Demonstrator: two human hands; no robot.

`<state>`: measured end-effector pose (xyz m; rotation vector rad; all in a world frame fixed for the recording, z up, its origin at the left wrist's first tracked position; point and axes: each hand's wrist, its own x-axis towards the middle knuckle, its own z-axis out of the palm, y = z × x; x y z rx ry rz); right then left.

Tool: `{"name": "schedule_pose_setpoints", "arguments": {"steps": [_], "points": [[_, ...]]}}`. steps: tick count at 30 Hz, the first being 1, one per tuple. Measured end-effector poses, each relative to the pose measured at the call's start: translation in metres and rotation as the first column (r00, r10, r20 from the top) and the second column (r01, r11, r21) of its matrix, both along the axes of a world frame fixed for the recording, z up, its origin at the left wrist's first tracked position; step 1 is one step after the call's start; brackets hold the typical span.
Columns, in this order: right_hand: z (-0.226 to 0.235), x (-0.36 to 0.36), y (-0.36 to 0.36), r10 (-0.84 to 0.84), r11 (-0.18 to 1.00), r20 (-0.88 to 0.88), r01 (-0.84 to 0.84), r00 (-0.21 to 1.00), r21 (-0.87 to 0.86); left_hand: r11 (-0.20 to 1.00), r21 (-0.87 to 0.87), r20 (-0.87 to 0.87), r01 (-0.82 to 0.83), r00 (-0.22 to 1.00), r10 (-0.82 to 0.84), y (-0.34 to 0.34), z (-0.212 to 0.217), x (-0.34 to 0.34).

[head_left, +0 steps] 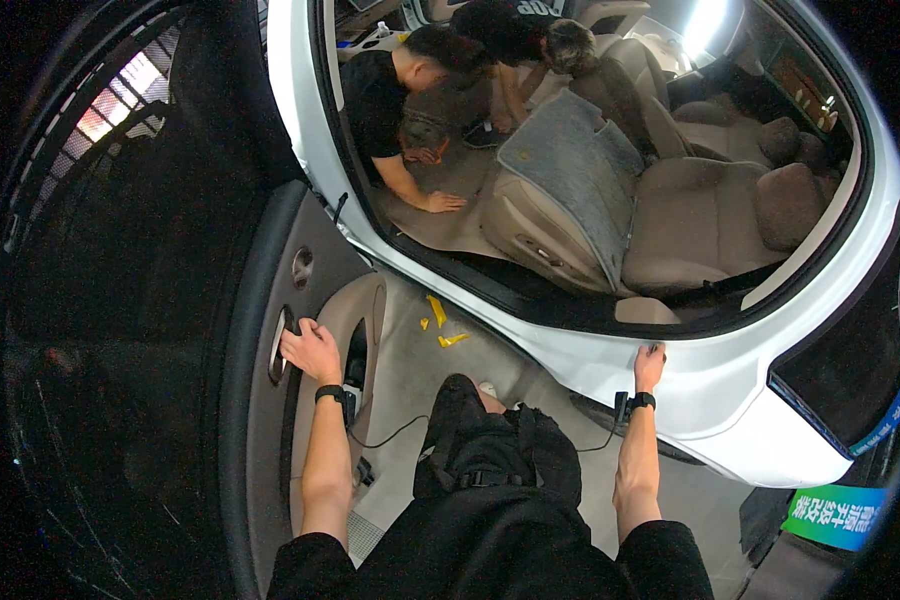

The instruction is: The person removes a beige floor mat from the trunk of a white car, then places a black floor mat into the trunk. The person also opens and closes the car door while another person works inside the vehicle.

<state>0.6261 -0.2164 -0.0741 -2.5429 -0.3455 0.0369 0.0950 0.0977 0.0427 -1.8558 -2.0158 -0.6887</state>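
Observation:
My left hand reaches to the open car door on my left. Its fingers curl at the inside door handle, a bright pull in an oval recess. My right hand rests against the white car body, just below the rear door opening. The fingers there are closed, with a small dark spot at their tips that I cannot make out. Each wrist wears a black band with a small device and a cable.
Inside the car, two people in dark shirts lean over the brown floor. A grey mat drapes over a folded beige seat, beside another seat. Yellow scraps lie on the grey ground. A green-blue sign is at lower right.

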Motion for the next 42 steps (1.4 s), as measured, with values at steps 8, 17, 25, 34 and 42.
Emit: {"name": "schedule_pose_setpoints", "arguments": {"steps": [8, 17, 25, 34, 42], "points": [[-0.004, 0.001, -0.001, 0.041, 0.999, 0.01, -0.041, 0.999, -0.015, 0.998, 0.062, -0.02, -0.002, 1.0, 0.003, 0.002, -0.005, -0.002], [-0.008, 0.005, -0.001, 0.022, 0.999, -0.018, -0.022, 1.0, -0.033, 0.997, 0.08, -0.028, 0.0, 1.0, 0.002, 0.004, -0.008, -0.005], [-0.009, 0.006, -0.001, 0.035, 0.999, -0.054, -0.037, 0.998, -0.027, 0.996, 0.087, -0.043, -0.013, 0.999, 0.017, 0.005, -0.009, -0.005], [-0.028, 0.021, -0.01, 0.082, 0.996, -0.07, -0.084, 0.994, -0.034, 0.994, 0.111, -0.07, -0.004, 0.998, 0.011, 0.008, -0.01, -0.006], [-0.024, 0.024, -0.008, 0.05, 0.998, -0.245, -0.043, 0.968, 0.035, 0.998, 0.053, -0.059, -0.03, 0.998, 0.033, 0.009, -0.01, -0.008]]}}
